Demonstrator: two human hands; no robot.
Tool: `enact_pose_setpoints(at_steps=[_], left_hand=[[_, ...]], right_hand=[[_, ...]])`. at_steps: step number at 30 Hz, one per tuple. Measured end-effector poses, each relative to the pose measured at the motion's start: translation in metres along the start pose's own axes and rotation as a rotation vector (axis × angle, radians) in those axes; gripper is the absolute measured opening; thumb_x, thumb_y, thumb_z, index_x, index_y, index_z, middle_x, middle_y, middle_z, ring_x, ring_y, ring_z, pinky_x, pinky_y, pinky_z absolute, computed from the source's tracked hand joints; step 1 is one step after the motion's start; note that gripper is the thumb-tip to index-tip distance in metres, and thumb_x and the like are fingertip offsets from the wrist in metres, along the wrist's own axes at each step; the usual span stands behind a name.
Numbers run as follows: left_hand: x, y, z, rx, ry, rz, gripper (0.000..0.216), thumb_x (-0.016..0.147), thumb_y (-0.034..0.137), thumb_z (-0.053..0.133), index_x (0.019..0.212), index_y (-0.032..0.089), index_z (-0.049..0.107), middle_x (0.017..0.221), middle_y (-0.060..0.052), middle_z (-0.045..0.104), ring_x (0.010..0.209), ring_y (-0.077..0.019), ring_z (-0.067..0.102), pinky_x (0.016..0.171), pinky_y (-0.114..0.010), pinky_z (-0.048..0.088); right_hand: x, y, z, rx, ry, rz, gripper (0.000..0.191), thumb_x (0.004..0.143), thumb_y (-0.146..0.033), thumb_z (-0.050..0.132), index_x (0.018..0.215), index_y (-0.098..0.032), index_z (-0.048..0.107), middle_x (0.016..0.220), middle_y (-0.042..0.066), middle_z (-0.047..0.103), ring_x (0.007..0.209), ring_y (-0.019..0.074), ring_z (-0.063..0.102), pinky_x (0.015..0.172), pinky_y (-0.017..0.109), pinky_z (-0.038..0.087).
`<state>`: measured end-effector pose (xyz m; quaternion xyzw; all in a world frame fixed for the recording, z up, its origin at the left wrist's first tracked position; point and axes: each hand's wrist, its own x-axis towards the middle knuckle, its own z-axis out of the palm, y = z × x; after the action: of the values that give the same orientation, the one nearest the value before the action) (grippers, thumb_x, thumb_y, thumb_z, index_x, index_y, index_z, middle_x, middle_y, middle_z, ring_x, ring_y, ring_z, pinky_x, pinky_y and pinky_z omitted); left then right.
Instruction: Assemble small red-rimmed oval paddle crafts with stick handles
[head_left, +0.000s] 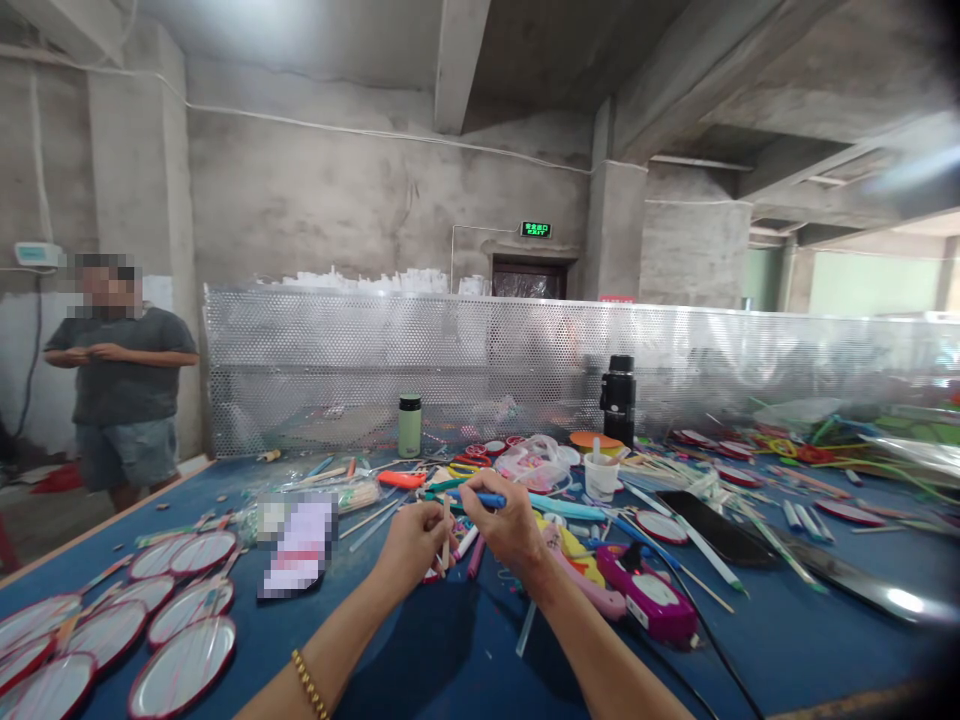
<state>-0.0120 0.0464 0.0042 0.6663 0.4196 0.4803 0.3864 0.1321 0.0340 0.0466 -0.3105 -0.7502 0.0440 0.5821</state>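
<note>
My left hand [414, 543] is closed in a pinch on a thin pale stick [445, 532] held upright over the blue table [450, 650]. A gold bracelet sits on that forearm. My right hand [506, 520] is closed round a blue pen-like tool [480, 497], whose tip points left toward the top of the stick. Both hands hover close together above a heap of coloured handles and sticks [480, 550].
Several red-rimmed oval fans [180, 665] lie at the front left. A pink glue gun [649, 595], a white cup [601, 475], a green flask [409, 425] and a black flask [619, 398] stand around. A perforated metal screen [525, 360] backs the table. A person [124, 385] stands at far left.
</note>
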Motion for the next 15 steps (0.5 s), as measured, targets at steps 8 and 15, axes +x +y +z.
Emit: enact_pose_setpoints(at_steps=[8, 15], left_hand=[[0.0005, -0.0002, 0.0002, -0.003, 0.011, 0.009, 0.015, 0.070, 0.032, 0.050, 0.068, 0.018, 0.054, 0.056, -0.001, 0.065, 0.044, -0.0154, 0.062, 0.038, -0.022, 0.046], [0.0004, -0.0009, -0.0007, 0.004, 0.011, 0.019, 0.016, 0.071, 0.032, 0.049, 0.069, 0.017, 0.055, 0.058, -0.001, 0.066, 0.045, -0.0163, 0.063, 0.038, -0.023, 0.047]], right_hand=[[-0.0002, 0.0009, 0.0004, 0.002, 0.008, -0.007, 0.020, 0.082, -0.023, 0.054, 0.064, -0.018, 0.060, 0.058, -0.002, 0.056, 0.052, 0.0103, 0.048, 0.052, 0.022, 0.038], [-0.0005, 0.0004, -0.0003, 0.007, 0.024, 0.003, 0.020, 0.082, -0.024, 0.053, 0.064, -0.018, 0.058, 0.058, -0.002, 0.055, 0.053, 0.0107, 0.048, 0.053, 0.022, 0.038]])
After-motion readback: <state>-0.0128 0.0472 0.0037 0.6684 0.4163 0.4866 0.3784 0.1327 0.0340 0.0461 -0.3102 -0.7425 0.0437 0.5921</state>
